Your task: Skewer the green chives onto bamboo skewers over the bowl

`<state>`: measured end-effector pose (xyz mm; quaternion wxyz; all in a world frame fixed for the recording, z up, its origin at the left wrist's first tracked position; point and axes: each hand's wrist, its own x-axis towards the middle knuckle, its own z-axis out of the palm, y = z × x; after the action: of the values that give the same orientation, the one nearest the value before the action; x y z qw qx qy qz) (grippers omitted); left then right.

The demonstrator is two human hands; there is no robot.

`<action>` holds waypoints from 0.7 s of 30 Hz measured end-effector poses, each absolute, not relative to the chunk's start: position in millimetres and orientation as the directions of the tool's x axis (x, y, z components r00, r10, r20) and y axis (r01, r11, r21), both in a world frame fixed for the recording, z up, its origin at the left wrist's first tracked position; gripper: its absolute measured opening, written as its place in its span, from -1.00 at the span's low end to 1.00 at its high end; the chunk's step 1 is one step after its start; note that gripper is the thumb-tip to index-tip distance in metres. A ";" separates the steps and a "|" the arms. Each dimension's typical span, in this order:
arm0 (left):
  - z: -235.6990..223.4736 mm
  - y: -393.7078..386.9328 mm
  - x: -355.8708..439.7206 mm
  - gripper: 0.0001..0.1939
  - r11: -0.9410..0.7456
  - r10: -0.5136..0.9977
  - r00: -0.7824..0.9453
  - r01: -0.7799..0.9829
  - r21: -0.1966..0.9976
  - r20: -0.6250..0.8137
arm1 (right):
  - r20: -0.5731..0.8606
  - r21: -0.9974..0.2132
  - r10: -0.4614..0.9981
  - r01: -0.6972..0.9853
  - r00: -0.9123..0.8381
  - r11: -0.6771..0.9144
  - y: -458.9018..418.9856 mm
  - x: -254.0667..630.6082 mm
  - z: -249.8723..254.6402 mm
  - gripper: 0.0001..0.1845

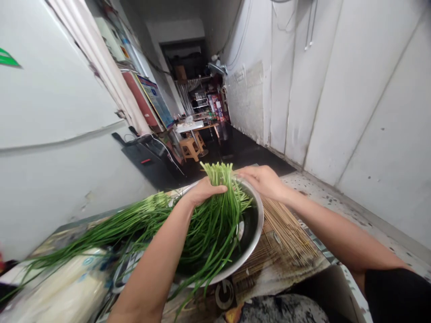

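My left hand (206, 192) is closed round a thick bunch of garlic chives (215, 224), its thumb lying across the stalks. The pale cut ends point up and away, and the green leaves hang down into a metal bowl (258, 224) and over its near rim. At the bowl's far right rim, my right hand (261, 179) has its fingers bent together near the stalk ends. Its fingertips are partly hidden, so what they pinch is unclear. Many thin bamboo skewers (286, 229) lie on the table just below my right wrist.
More chives (134, 220) lie left of the bowl. A clear plastic package with pale contents (67, 287) sits at the near left of the wooden-patterned table (266, 278). Farther back are plastic stools (190, 149), a small white table (190, 127) and a white wall (313, 89) on the right.
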<state>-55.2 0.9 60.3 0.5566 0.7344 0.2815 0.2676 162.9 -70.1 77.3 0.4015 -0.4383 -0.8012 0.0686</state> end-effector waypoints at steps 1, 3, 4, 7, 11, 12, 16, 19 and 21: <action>62.5 1.1 -61.7 -0.43 -0.227 0.713 0.699 0.162 0.960 0.050 | 0.600 -0.440 0.751 0.670 -0.276 0.598 -65.4 163.5 87.2 -0.72; 63.6 -1.4 -76.8 -0.39 -0.227 0.707 0.707 0.251 0.941 -0.018 | 0.636 -0.394 0.733 0.716 -0.240 0.576 -56.2 167.2 106.4 -0.73; 61.9 -3.9 -84.7 -0.40 -0.226 0.695 0.717 0.293 0.929 -0.057 | 0.652 -0.376 0.727 0.739 -0.218 0.559 -52.3 170.0 115.6 -0.73; 44.7 -12.8 -104.5 -0.53 -0.214 0.666 0.723 0.421 0.881 -0.184 | 0.706 -0.359 0.697 0.784 -0.127 0.506 -44.0 180.1 141.7 -0.74; 4.2 -19.9 -114.5 -0.69 -0.160 0.746 0.615 0.539 0.827 -0.256 | 0.769 -0.366 0.638 0.790 -0.040 0.491 -36.6 190.3 173.3 -0.73; -4.6 -20.8 -114.3 -0.70 -0.128 0.787 0.569 0.530 0.838 -0.239 | 0.769 -0.355 0.637 0.794 -0.052 0.493 -34.7 191.1 179.9 -0.73; -14.3 -25.7 -111.5 -0.76 -0.161 0.873 0.468 0.544 0.823 -0.139 | 0.770 -0.282 0.632 0.837 -0.094 0.468 -27.2 187.0 198.9 -0.76; 6.2 -30.1 -114.5 -0.80 -0.230 0.901 0.433 0.526 0.819 -0.025 | 0.791 -0.227 0.600 0.854 -0.120 0.469 -23.8 180.7 209.4 -0.76; 28.9 -31.8 -119.9 -0.67 -0.243 0.925 0.373 0.450 0.859 0.067 | 0.804 -0.177 0.572 0.853 -0.162 0.491 -23.1 177.0 217.1 -0.76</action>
<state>-119.9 -31.8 28.9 0.3944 0.7286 0.4720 0.3013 177.0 -23.1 217.1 0.4364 -0.4780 -0.7451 -0.1609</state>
